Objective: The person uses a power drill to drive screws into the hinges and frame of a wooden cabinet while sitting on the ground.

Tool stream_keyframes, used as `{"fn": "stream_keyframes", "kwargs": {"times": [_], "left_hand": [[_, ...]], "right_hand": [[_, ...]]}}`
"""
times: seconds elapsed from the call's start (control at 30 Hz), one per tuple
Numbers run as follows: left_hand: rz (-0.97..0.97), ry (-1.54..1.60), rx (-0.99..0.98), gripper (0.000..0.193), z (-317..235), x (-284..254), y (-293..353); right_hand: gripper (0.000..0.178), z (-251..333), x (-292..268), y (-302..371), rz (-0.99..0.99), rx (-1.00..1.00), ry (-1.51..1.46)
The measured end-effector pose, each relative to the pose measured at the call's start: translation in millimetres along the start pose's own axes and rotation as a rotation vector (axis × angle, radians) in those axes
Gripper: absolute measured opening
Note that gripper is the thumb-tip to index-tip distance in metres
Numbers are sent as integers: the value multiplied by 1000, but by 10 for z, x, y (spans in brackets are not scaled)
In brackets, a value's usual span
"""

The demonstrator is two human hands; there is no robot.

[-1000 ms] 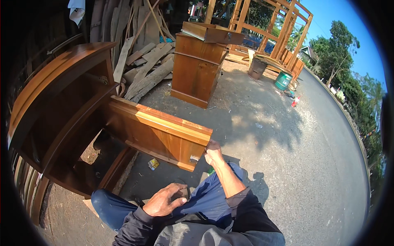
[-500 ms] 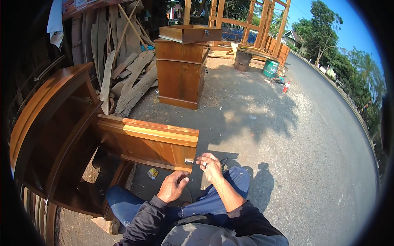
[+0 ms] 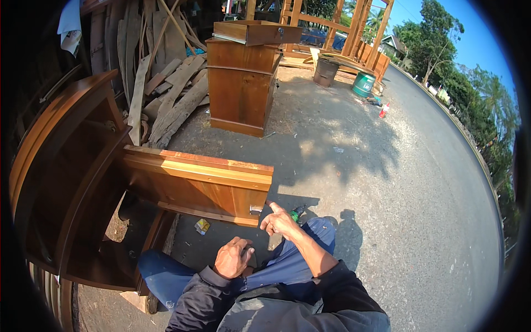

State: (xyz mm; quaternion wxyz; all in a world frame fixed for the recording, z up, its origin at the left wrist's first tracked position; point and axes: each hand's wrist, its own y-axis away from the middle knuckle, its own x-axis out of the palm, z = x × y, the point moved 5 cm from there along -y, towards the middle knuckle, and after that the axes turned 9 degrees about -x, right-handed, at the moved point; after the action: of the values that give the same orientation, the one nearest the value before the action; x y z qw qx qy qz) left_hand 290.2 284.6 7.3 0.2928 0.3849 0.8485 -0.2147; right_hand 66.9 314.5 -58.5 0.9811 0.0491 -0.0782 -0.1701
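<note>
A brown wooden cabinet door stands swung out toward me from a varnished cabinet lying on my left. Near the door's free end sits a small metal lock. My right hand is beside that end, its index finger stretched up against or very near the edge and its other fingers loosely bent. No held thing shows in it. Below the door, over my lap, my left hand is closed, thumb against the bent fingers; whatever it may hold is hidden.
A green power tool lies on the ground beyond my right knee. Under the door is a small yellow packet. Ahead stands another wooden cabinet with a drawer on top. Old planks are heaped at left; a road runs along the right.
My right hand has moved slightly, its index finger now stretched toward the door's edge; a small pale spot seen at its fingers before is gone. My left hand has dropped a little away from the door.
</note>
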Motion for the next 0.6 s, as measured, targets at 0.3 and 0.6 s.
{"fn": "stream_keyframes", "kwargs": {"times": [0.3, 0.6], "left_hand": [[-208, 102, -89, 30, 33, 103, -231], [-100, -7, -25, 24, 188, 378, -207]], "right_hand": [[54, -82, 264, -101, 149, 147, 46], [52, -608, 208, 94, 114, 83, 259]]}}
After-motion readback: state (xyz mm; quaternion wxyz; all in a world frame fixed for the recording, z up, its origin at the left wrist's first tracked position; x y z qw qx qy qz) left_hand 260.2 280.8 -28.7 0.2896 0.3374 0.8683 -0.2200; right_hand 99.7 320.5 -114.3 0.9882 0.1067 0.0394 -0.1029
